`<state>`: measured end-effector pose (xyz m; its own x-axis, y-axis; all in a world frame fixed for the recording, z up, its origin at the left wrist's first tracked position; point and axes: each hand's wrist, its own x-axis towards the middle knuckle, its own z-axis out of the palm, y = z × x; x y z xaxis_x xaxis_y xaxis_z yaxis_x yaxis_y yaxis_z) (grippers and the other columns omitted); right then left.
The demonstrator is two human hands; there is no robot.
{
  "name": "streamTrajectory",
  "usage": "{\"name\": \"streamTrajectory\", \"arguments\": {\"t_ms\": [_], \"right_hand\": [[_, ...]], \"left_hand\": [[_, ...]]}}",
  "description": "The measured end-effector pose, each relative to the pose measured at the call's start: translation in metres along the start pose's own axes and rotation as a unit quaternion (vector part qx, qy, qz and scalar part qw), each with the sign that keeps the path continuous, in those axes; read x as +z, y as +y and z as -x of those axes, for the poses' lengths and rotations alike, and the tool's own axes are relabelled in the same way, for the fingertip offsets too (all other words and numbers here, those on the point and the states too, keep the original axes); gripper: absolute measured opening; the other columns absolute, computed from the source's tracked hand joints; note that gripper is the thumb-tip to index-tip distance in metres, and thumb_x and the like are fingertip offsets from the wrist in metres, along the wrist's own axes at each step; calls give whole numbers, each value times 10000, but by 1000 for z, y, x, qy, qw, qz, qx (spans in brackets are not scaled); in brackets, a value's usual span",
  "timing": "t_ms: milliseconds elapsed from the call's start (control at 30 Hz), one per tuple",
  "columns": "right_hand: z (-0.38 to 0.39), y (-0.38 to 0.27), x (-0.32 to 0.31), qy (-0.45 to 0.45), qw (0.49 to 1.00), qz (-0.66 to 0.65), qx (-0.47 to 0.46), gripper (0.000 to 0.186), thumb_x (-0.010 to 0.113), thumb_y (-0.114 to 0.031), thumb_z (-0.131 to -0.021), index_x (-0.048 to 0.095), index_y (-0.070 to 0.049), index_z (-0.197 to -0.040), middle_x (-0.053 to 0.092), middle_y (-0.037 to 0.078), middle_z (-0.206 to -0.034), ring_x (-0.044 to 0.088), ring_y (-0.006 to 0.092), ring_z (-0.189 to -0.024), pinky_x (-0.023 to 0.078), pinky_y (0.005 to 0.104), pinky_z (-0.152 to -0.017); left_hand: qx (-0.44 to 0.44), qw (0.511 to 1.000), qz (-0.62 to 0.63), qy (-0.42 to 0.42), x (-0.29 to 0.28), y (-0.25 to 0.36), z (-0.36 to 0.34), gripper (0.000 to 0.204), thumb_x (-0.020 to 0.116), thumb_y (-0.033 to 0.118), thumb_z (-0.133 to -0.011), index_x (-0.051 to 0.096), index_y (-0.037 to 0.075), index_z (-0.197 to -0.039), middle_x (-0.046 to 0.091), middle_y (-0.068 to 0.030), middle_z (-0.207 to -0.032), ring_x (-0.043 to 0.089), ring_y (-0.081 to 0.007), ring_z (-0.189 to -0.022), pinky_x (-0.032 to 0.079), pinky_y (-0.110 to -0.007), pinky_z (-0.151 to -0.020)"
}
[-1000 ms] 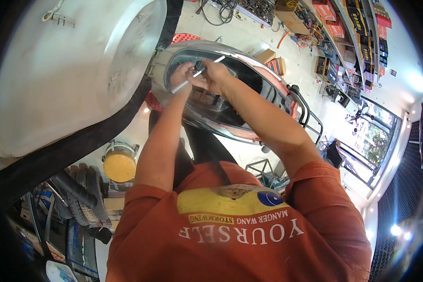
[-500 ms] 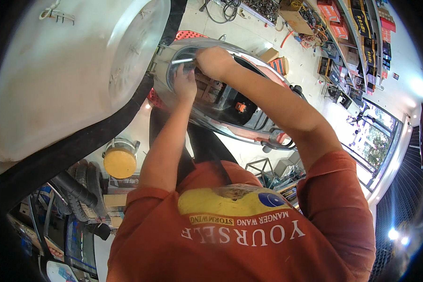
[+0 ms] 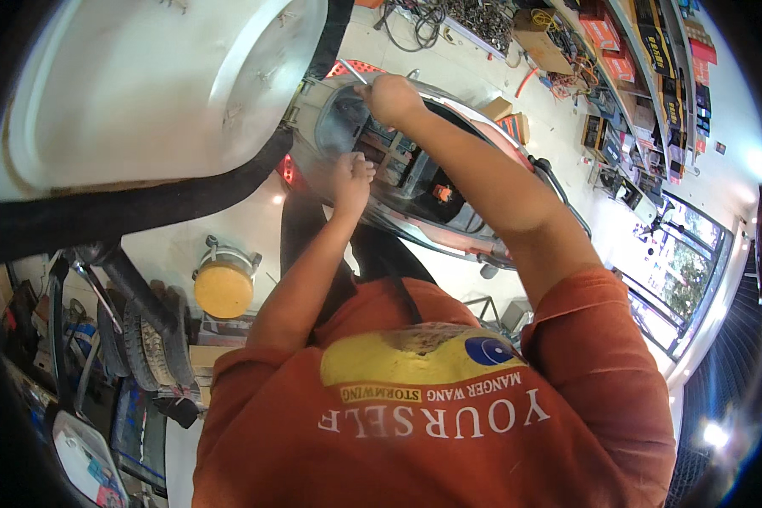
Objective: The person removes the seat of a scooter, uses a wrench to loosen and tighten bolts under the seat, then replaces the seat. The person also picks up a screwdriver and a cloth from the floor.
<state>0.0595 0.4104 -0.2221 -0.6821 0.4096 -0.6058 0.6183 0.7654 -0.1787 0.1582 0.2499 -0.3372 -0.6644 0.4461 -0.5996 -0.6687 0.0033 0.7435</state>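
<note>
My right hand (image 3: 394, 102) is closed around a slim, silvery metal rod-like tool (image 3: 353, 72), which points up and left over the scooter's rear end. Below it my left hand (image 3: 352, 178) hovers at the near rim of the opening, its fingers curled in; I cannot make out whether anything is between them. Both hands are over the body of a pale and reddish scooter (image 3: 432, 235) whose dark storage well (image 3: 419, 182) lies uncovered. Deeper inside the well sits a small orange part (image 3: 442, 193).
A large whitish, dark-edged panel (image 3: 161, 102) fills the upper left. A round yellow-topped stool (image 3: 223, 289) stands on the floor, with tyres (image 3: 157, 339) near it. Boxes crowd shelves (image 3: 643, 76) at the right; a tray of metal parts (image 3: 481, 25) and black cables (image 3: 415, 25) lie beyond.
My right hand has turned the metal tool from nearly level to tilted up and left. My left hand has drawn back toward me, away from the tool, and its fingers have curled.
</note>
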Motion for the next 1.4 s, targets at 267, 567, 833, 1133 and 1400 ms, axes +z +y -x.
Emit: {"name": "streamTrajectory", "arguments": {"t_ms": [267, 567, 833, 1133, 1400], "right_hand": [[-1, 18, 3, -87, 982, 155, -66, 298, 612, -283, -900, 710, -34, -1030, 681, 213, -1083, 645, 368, -1048, 515, 452, -898], [68, 26, 5, -107, 966, 180, -152, 193, 654, -148, -756, 732, -15, -872, 701, 229, -933, 689, 367, -920, 556, 444, -791], [68, 46, 42, -25, 995, 55, -84, 218, 635, -157, -790, 716, -2, -920, 693, 241, -967, 679, 388, -933, 540, 460, -836], [57, 33, 46, -59, 993, 80, -65, 231, 625, -194, -810, 721, -20, -927, 689, 234, -972, 669, 388, -956, 537, 461, -839], [53, 30, 46, -40, 995, 65, -67, 229, 668, -146, -756, 737, -3, -921, 697, 237, -991, 686, 356, -974, 550, 430, -850]], "left_hand": [[-29, 999, -31, -19, -36, -14, 35, 204, 551, 191, -998, 593, -1, -1052, 686, -103, -879, 649, -146, -733, 529, -255, -668], [-83, 996, 0, -31, -34, -17, 51, 174, 546, 166, -995, 591, 5, -1041, 677, -101, -860, 643, -139, -724, 525, -250, -654], [-93, 994, -3, -51, -50, -34, 54, 189, 553, 165, -991, 593, -11, -1047, 686, -117, -875, 659, -149, -733, 534, -247, -656], [-92, 993, -52, -43, -40, -17, 55, 157, 532, 122, -989, 592, -10, -1049, 687, -121, -894, 670, -159, -759, 535, -250, -668], [-97, 994, -30, -33, -55, -28, 57, 147, 531, 115, -990, 595, -1, -1056, 688, -117, -910, 666, -152, -767, 536, -246, -677]]}}
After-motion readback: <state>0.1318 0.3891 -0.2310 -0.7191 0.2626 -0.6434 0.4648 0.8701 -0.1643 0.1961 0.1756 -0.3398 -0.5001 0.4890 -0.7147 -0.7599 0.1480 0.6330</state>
